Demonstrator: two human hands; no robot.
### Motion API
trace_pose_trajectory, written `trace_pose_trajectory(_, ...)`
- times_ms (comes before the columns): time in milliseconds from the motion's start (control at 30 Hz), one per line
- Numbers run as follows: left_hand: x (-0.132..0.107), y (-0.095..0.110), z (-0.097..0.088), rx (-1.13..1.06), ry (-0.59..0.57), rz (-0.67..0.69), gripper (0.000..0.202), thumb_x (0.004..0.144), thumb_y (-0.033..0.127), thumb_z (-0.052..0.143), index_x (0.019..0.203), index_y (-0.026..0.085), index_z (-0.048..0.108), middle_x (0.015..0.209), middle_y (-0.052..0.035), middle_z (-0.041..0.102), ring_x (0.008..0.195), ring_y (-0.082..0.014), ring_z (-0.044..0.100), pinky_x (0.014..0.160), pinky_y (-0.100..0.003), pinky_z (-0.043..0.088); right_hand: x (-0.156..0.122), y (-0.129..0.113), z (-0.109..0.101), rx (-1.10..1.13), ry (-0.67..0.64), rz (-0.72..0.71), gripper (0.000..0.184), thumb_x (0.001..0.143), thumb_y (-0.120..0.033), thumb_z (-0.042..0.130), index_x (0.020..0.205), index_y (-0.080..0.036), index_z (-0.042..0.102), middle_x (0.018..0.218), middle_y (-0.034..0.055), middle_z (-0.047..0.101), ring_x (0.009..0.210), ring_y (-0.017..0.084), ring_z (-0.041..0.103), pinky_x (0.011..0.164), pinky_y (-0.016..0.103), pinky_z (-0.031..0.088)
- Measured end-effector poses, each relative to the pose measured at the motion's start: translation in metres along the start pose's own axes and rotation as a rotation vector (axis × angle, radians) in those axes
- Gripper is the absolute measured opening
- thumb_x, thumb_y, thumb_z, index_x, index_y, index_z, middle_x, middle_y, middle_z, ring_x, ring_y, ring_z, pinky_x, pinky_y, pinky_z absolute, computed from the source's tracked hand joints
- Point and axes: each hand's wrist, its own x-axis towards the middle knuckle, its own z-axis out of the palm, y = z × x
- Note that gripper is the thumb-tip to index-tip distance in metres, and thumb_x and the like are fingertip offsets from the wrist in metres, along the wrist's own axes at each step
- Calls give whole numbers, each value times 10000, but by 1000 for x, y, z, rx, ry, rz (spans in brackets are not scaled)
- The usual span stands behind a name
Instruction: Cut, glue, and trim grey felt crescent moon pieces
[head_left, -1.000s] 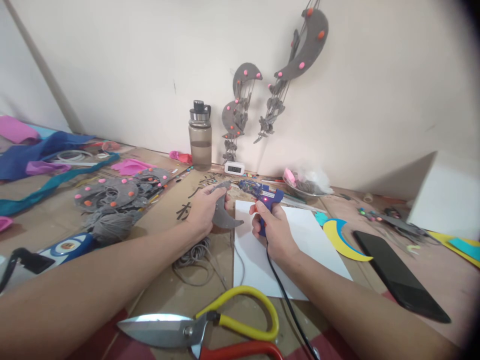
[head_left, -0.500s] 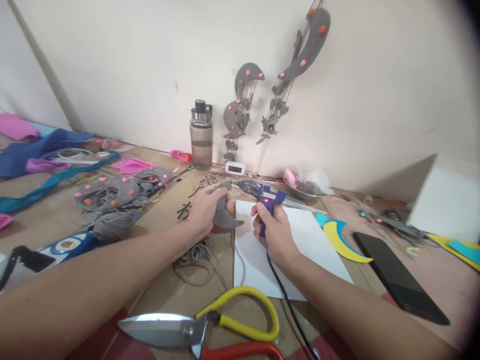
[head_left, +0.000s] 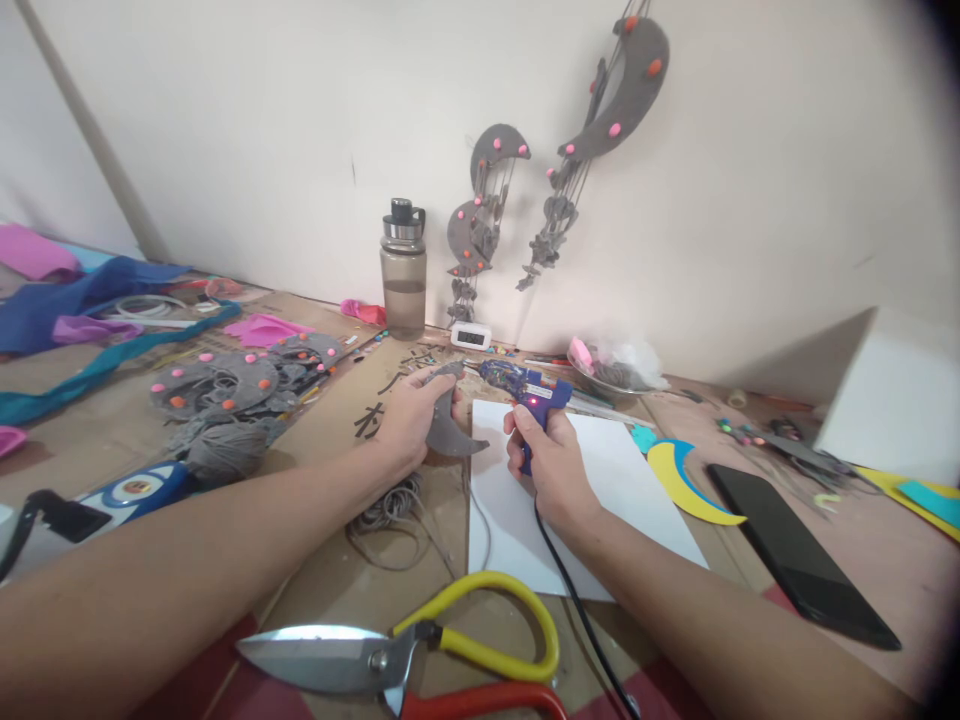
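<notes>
My left hand (head_left: 409, 415) grips a grey felt crescent (head_left: 448, 425), holding it upright just left of a white paper sheet (head_left: 600, 490). My right hand (head_left: 544, 455) is wrapped round the handle of a blue glue gun (head_left: 529, 385); its red light is on and its nozzle points left toward the crescent's top. The gun's black cord (head_left: 577, 610) runs back along my right forearm.
Large scissors with yellow and red handles (head_left: 397, 655) lie at the near edge. A water bottle (head_left: 403, 270) and small clock (head_left: 470, 336) stand by the wall. Grey felt pieces (head_left: 225, 385) pile at left. A black phone (head_left: 799, 550) and foam crescents (head_left: 686, 480) lie right.
Both hands stay almost still with the crescent and glue gun. The view has shifted slightly.
</notes>
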Motion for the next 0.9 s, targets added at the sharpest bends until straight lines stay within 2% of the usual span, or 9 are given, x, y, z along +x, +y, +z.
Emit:
trace_pose_trajectory(233,3,-2,-2,-8,28,-8,206,644,280,683,776,128,643,570,17,594,446,-84,503,430,-190,374,-1,0,0,10,0,0,326,776,-479,653,849,-224,463,729,-77,549,412,41,407,330,180,327)
trace_pose_trajectory(500,-1,0,1,-3,-11,-8,202,642,286,686,762,135,630,547,18,588,421,-87,495,417,-196,366,-1,1,0,16,-6,7,325,778,-480,656,843,-221,469,725,-74,546,415,41,407,333,180,329)
trace_pose_trajectory(733,2,-2,-2,-25,11,-10,259,644,292,685,838,124,646,573,24,591,440,-83,501,417,-184,365,-1,1,-1,23,-23,8,314,793,-477,648,849,-222,474,725,-72,548,412,41,404,334,177,313)
trace_pose_trajectory(900,2,-3,-2,-5,6,-12,223,646,283,685,798,127,638,563,17,590,440,-88,504,423,-189,364,-2,0,0,36,-21,4,333,778,-484,663,845,-224,466,727,-78,550,410,39,406,335,179,322)
